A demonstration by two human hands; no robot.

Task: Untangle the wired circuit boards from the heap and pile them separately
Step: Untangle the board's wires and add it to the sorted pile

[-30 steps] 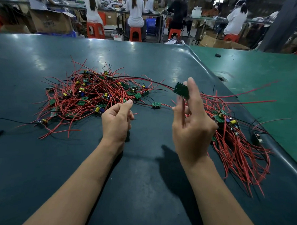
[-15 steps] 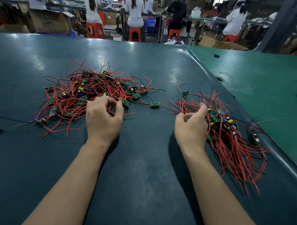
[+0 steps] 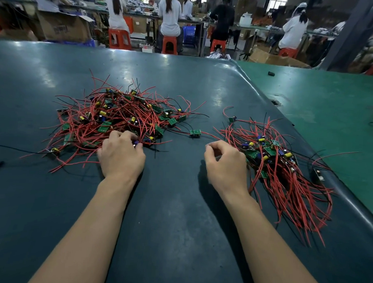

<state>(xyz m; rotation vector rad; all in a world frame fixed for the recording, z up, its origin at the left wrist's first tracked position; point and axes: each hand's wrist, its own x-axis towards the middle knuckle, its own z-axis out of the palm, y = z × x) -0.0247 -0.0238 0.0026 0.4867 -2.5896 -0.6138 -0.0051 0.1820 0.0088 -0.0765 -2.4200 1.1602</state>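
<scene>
Heap (image 3: pixel 123 120) lying under left hand (image 3: pixel 121 158), fingers curling into wires; right hand (image 3: pixel 226 166) loosely curled, holding nothing, beside sorted pile (image 3: pixel 286 172); box print unreadable.

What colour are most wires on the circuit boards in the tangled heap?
Red, with a few black, on the tangled heap; head view.

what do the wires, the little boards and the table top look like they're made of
Wires: thin flexible leads in red, some black, plastic-looking insulation; they bend and spring freely.
Boards: flat, rigid green plates, likely fibreglass circuit board with a slight sheen, carrying small yellow and blue parts.
Table top: dark teal sheet, probably rubber or vinyl; semi-gloss with light reflections and a rolled edge at the right.
</scene>
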